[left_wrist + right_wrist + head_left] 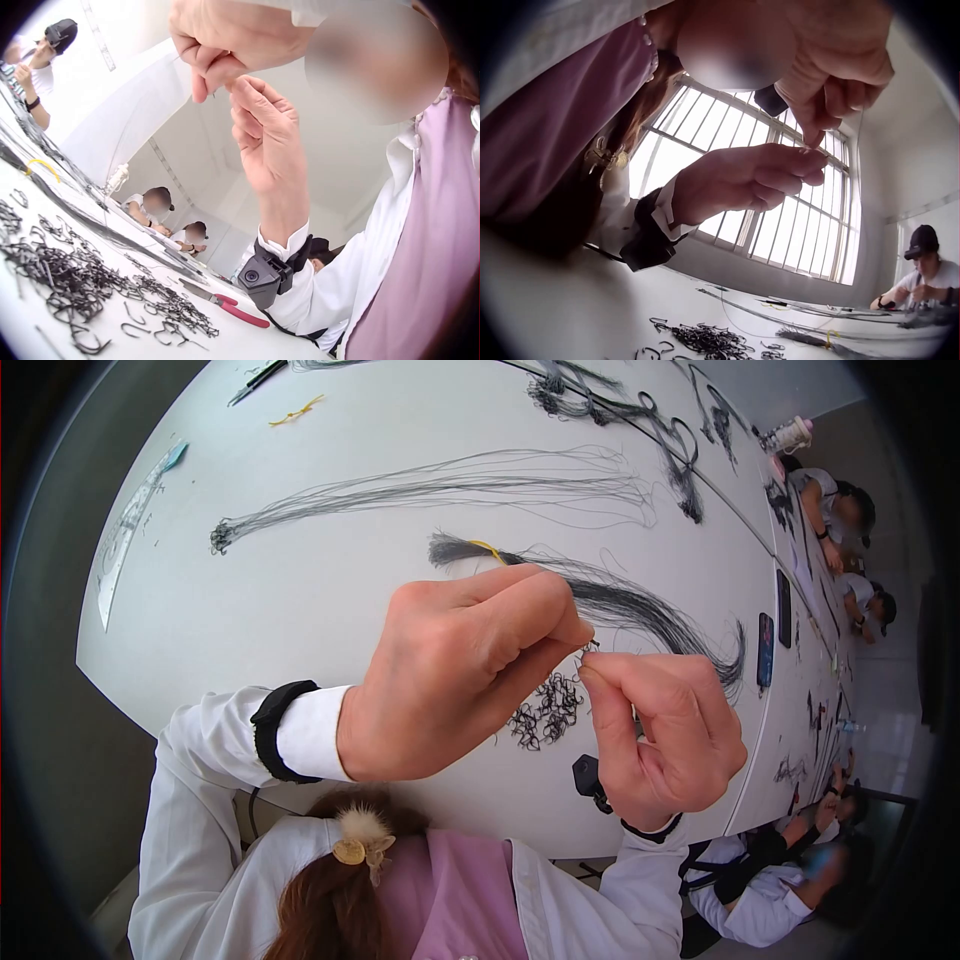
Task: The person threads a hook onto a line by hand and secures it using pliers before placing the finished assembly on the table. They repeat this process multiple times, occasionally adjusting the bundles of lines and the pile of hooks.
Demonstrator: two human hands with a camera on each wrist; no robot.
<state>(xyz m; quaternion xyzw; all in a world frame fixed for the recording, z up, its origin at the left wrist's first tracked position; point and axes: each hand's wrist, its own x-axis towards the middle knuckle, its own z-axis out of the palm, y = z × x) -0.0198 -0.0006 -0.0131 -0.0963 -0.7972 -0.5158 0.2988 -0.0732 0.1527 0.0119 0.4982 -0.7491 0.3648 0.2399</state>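
Note:
Thumb and forefinger of my left hand [465, 670] pinch a tiny black fish hook [591, 646], raised over the table. My right hand [670, 735] meets it fingertip to fingertip, pinching at the same hook; any fine line between the fingers is too thin to tell. Under the hands lies a loose pile of black fish hooks [547, 712], spread wide in the left wrist view. Just behind the hands, a dark bundle of fishing line [640, 605] carries a yellow tie [486, 548]. In the right wrist view, the left hand [742, 180] has its fingers curled at the pinch.
Red-handled pliers [244, 311] lie beside the hook pile. Farther back stretches a second bundle of line [430, 490], with a clear ruler [130, 540] to the left. Phones [765, 650] rest at the right, near a table seam. Other people [835, 510] sit along the tables.

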